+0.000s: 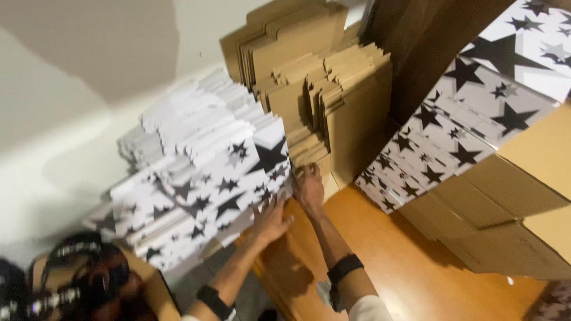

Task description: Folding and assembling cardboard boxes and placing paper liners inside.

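Note:
A tall, leaning stack of flattened white cartons printed with black stars (202, 178) fills the middle left. My left hand (270, 221) presses against the lower edge of that stack, fingers spread under it. My right hand (309, 185) curls around the stack's edge, where it meets flattened brown cardboard. Both wrists wear black bands. The picture is blurred and tilted.
Bundles of flattened brown cardboard sheets (333, 89) stand behind the hands. A large star-printed box with open brown flaps (476, 125) looms at the right. An orange wooden surface (410, 267) lies below. A dark blurred object (77, 279) sits bottom left against a white wall (53, 119).

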